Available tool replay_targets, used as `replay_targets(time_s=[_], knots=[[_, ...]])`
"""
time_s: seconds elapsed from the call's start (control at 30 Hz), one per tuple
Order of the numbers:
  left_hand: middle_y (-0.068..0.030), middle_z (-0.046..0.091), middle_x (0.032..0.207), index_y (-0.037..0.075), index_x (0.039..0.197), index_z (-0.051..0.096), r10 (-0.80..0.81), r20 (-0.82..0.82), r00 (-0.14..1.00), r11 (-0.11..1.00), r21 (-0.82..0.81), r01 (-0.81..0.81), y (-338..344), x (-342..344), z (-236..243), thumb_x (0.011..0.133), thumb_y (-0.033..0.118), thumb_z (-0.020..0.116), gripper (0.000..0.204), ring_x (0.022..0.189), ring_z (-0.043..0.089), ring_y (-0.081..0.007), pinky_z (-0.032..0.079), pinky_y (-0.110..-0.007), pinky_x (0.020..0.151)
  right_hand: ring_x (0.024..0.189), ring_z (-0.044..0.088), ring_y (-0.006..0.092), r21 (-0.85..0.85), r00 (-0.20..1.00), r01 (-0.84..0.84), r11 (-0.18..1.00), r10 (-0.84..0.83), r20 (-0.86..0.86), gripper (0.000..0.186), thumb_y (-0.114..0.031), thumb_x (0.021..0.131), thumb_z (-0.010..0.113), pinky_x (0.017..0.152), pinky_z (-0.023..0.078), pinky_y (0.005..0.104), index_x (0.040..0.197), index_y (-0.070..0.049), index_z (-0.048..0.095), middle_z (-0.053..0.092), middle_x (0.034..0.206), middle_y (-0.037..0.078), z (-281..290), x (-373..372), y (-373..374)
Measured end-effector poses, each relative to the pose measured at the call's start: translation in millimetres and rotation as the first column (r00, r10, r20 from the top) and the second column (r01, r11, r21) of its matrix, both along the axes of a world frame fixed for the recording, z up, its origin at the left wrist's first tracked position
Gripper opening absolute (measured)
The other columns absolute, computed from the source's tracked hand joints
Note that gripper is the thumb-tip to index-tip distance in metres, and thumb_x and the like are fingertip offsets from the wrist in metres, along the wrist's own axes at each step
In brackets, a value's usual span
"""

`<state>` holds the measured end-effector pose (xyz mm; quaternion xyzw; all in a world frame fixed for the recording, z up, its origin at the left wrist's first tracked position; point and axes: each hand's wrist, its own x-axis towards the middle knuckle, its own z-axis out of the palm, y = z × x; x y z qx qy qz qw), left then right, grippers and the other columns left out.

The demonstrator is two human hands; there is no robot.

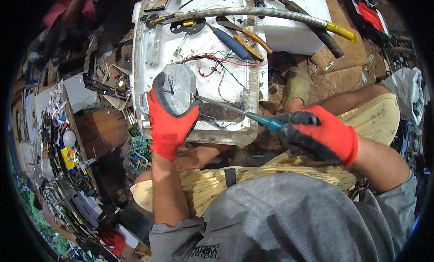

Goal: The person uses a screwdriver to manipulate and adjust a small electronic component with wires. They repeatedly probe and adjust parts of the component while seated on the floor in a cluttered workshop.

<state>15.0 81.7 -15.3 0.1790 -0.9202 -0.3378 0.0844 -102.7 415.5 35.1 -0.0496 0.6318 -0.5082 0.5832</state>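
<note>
A seated person in red-and-black work gloves works on a white appliance casing point(199, 58) propped across the knees. The left hand point(169, 119) clamps a grey, angular metal part point(180, 83) against the casing, thumb on one side and fingers curled round the other, pinching it firmly. The right hand point(318, 138) is closed in a full fist round the teal handle of a screwdriver point(239, 112), whose thin shaft runs leftward so that its tip meets the lower edge of the grey part, just beside the left thumb.

Red, black and white wires point(212, 63) trail loosely across the casing above the part. Beyond them lie a blue-handled tool point(230, 43) and orange-handled pliers point(253, 40), with a curved hose point(253, 12) ending in a yellow grip across the top. To the person's left, a cluttered bench point(68, 144) holds circuit boards and scrap.

Done well, this step appears to call for a steady left grip, so the part cannot twist, and for the screwdriver held in line with the fastener or seam, not angled. Pressure should go along the shaft, since a slipping tip would run straight toward the left thumb. The loose wires look close enough to snag and are best kept clear of the blade.
</note>
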Motion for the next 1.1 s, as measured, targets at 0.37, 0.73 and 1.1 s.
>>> replay_targets(time_s=[0.37,0.73,1.1], knots=[[-0.0201,0.039,0.144,0.008,0.157,0.029,-0.033,0.104,0.994,0.994,-0.097,0.043,12.2,-2.1,0.5,0.065,0.017,0.084,0.108,0.14,0.036,-0.0364,0.032,-0.046,0.116,0.041,0.046,0.0092,0.016,0.859,0.038,0.999,-0.041,0.51,0.035,-0.036,0.101,0.054,0.036,0.03,0.0237,0.085,-0.006,0.065,0.057,0.06,0.001,2.2,-13.5,3.8],[-0.0372,0.029,0.147,0.009,0.156,0.028,-0.079,0.292,0.953,0.94,-0.296,0.168,19.3,-5.5,-4.1,0.062,0.038,0.085,0.114,0.134,0.035,-0.0511,0.032,-0.055,0.113,0.041,0.045,0.007,0.029,0.906,-0.006,1.0,-0.007,0.424,0.032,-0.036,0.101,0.055,0.036,0.028,0.0239,0.1,-0.006,0.068,0.057,0.064,0.0,-15.8,-11.5,13.7],[-0.0294,0.043,0.13,0.016,0.161,0.018,-0.126,0.26,0.957,0.971,-0.168,0.173,4.7,-29.3,16.6,0.057,0.031,0.089,0.127,0.119,0.052,-0.0418,0.046,-0.049,0.101,0.068,0.06,0.0141,0.048,0.953,-0.089,0.995,0.099,-0.287,0.029,-0.027,0.094,0.064,0.064,0.049,0.033,0.117,-0.01,0.07,0.067,0.075,0.005,-21.4,3.5,5.9]])
